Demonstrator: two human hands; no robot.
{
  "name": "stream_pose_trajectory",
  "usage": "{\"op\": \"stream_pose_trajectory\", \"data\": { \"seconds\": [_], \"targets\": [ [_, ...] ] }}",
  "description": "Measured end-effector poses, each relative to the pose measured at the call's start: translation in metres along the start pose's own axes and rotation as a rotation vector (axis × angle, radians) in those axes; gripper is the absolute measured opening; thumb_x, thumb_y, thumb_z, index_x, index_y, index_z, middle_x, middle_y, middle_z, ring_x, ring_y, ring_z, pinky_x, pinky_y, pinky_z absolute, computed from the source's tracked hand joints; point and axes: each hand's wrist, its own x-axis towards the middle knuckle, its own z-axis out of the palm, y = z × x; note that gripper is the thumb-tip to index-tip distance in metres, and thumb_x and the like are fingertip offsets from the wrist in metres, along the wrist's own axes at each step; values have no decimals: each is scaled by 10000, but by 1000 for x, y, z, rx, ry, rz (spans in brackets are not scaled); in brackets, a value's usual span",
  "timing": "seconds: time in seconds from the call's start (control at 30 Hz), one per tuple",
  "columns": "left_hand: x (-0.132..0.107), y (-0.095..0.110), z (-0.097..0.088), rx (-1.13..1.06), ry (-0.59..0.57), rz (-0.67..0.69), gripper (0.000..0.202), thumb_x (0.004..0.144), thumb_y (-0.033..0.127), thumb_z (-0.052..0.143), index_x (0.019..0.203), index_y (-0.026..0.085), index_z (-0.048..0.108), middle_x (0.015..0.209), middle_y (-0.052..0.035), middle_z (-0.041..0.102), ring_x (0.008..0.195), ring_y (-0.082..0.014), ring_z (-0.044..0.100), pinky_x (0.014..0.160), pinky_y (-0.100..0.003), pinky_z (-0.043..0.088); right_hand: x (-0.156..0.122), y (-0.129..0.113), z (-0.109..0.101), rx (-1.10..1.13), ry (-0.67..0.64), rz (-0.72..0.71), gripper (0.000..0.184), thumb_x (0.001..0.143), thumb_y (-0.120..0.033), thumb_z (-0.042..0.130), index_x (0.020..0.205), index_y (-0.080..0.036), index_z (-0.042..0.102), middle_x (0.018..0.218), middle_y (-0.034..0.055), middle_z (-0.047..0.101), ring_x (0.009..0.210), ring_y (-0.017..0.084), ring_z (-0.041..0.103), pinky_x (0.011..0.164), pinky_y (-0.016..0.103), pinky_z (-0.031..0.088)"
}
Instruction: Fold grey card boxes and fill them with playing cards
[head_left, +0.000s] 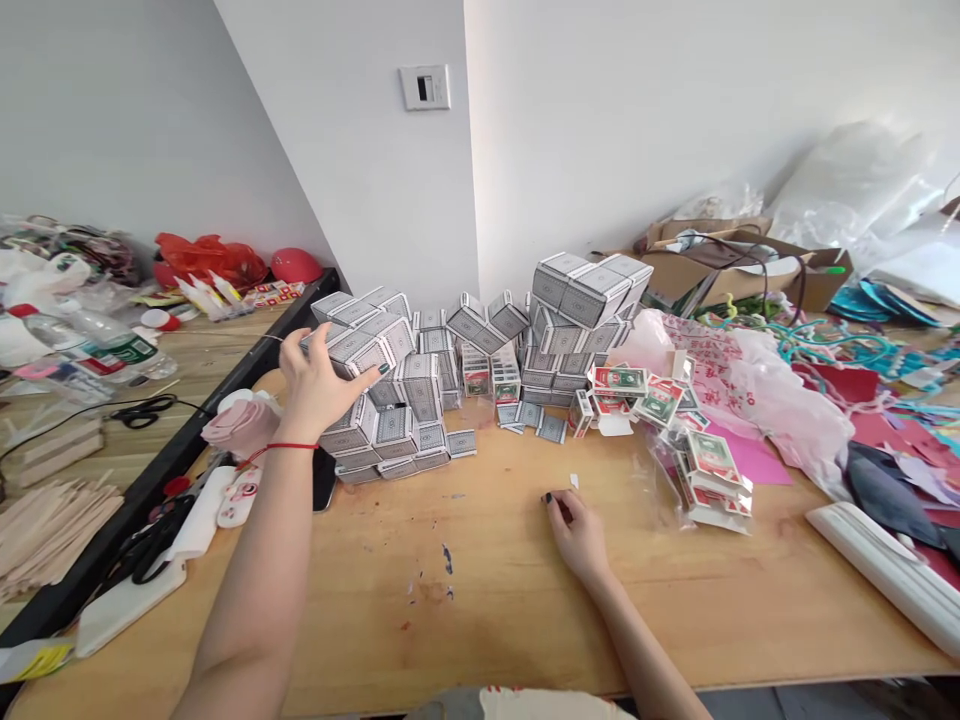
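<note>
My left hand point(313, 385) reaches out to the left pile of small grey patterned boxes and grips one grey box point(358, 350) at the top of that pile, thumb and fingers around it. A red string is tied round that wrist. My right hand point(574, 530) rests on the wooden table point(480, 610) with its fingers curled, holding nothing, near a tiny white scrap point(574, 481). More grey boxes point(589, 290) are stacked at the wall. Flat red-and-green printed box blanks point(660, 400) lie to the right, some in a clear bag point(712, 480).
A pink plastic bag point(757, 390), cardboard boxes point(742, 260) and coloured paper scraps crowd the right side. Black scissors point(154, 545), a pink fabric flower point(244, 420) and a white strip point(885, 570) lie near the edges. A second table on the left holds bottles point(112, 350) and wooden sticks point(45, 520).
</note>
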Motion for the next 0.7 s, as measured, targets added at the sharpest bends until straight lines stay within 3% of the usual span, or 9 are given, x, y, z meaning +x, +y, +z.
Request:
{"op": "stream_pose_trajectory", "data": {
  "seconds": [0.13,0.2,0.27,0.3,0.37,0.43,0.47,0.57,0.7],
  "targets": [
    [-23,24,-16,-29,96,79,770,615,347,687,1271,245,296,1312,-140,256,1297,-376,114,1037,-605,131,0,-1,0,6,4,7,397,815,-506,358,756,-182,580,742,76,623,630,176,557,606,277,432],
    [-50,39,-15,-75,130,117,694,645,314,654,1251,258,321,1307,-115,292,1292,-349,183,1045,-574,192,0,-2,0,4,10,9,389,819,-496,358,754,-181,576,740,74,621,633,173,555,606,275,430],
    [-88,53,-2,-188,121,200,566,692,276,586,1206,264,350,1197,-97,423,1240,-320,320,1004,-556,299,0,-3,-1,3,10,10,382,824,-485,358,765,-179,578,745,74,622,630,170,554,605,272,431],
    [-109,61,8,-250,75,245,494,718,250,546,1180,265,371,1135,-88,474,1208,-301,377,978,-533,349,0,-3,-1,2,10,11,380,826,-482,358,770,-178,580,744,73,622,621,166,553,602,270,432],
    [-150,75,35,-343,-174,328,383,765,212,477,1140,271,424,1099,-70,529,1165,-243,446,966,-448,405,0,-4,-1,1,15,10,380,825,-478,360,767,-179,586,735,68,623,598,157,550,586,262,433],
    [-182,88,60,-325,-450,329,362,810,235,419,1170,259,440,1192,-70,512,1205,-224,414,1002,-418,381,0,-6,-2,2,26,4,375,822,-474,370,753,-180,593,726,62,623,585,149,551,571,252,433],
    [-192,93,71,-291,-528,299,392,823,266,405,1214,246,416,1262,-76,469,1239,-234,374,1018,-435,359,0,-6,-2,4,31,-1,370,821,-468,374,749,-181,595,724,59,622,586,147,554,568,248,434],
    [-203,99,95,-209,-602,235,537,834,367,404,1332,208,282,1401,-94,305,1317,-263,218,1052,-468,289,0,-7,-2,8,44,-21,350,827,-450,375,751,-181,585,703,52,608,590,145,550,570,244,437],
    [-185,100,122,-179,-553,186,577,836,431,386,1350,199,264,1445,-108,198,1341,-285,102,1063,-487,229,0,-7,-1,-3,86,-49,319,839,-420,365,758,-185,565,699,48,586,587,140,528,573,248,430]
  ]
}}
